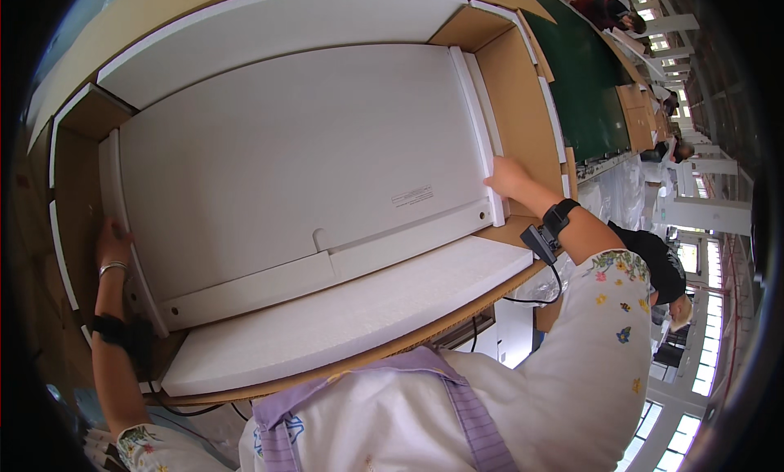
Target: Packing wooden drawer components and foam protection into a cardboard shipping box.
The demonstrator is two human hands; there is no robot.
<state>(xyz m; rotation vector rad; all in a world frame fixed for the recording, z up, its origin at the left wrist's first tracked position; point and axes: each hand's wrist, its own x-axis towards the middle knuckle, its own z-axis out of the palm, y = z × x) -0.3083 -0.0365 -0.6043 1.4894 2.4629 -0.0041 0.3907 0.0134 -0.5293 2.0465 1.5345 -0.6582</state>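
The pale panel lies in the open box, between two foam blocks. The right hand touches the right rail; the left hand is at the left rail; whether either grip pinches, I cannot tell. It looks stiff, probably heavy, smooth enough to slip and scuff: best held evenly by both sides.

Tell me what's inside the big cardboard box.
A flat white panel between white end strips, with white foam slabs along its near and far sides. Whatever lies beneath the panel is covered.
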